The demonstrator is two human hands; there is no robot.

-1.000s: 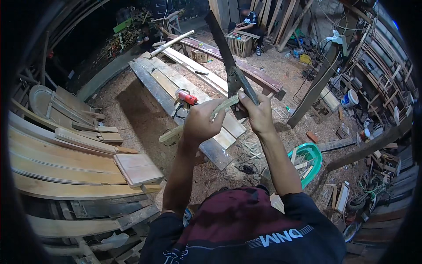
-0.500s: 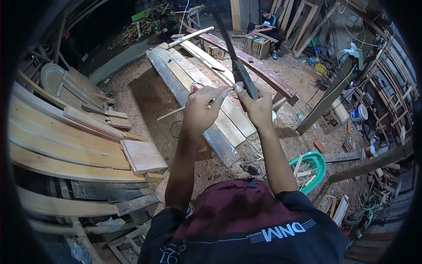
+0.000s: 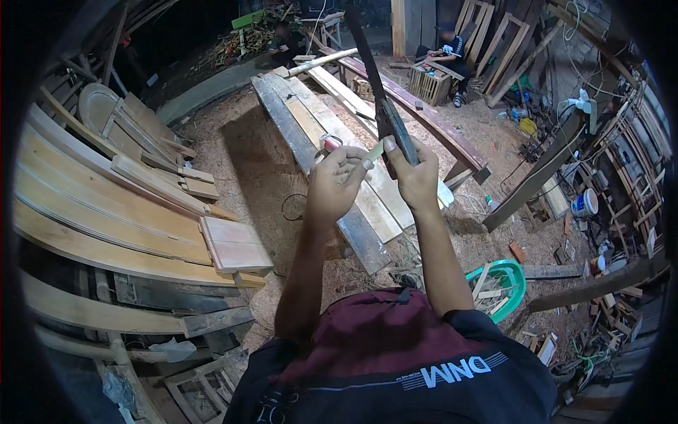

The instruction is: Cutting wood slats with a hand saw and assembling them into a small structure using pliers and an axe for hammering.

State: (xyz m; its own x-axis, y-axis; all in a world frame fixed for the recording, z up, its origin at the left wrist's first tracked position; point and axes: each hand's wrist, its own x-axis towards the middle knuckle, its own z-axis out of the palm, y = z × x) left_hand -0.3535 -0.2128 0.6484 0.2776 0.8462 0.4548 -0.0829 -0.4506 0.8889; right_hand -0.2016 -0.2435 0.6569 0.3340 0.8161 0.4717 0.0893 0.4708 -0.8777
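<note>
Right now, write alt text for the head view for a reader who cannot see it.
A person holds a long dark blade upright in the right hand while the left hand pinches a small pale wooden stick against it. Below lie wooden planks on a sawdust floor, with a green basin of offcuts at right.

You're gripping a long dark, near-black blade in your right hand, and your left hand is pinching a pale green strip. You're wearing a maroon and black shirt with a white stripe. Pale tan planks are lying at the left, grey-brown boards far ahead. A bright green basket is sitting near right, a white bucket farther right.
</note>
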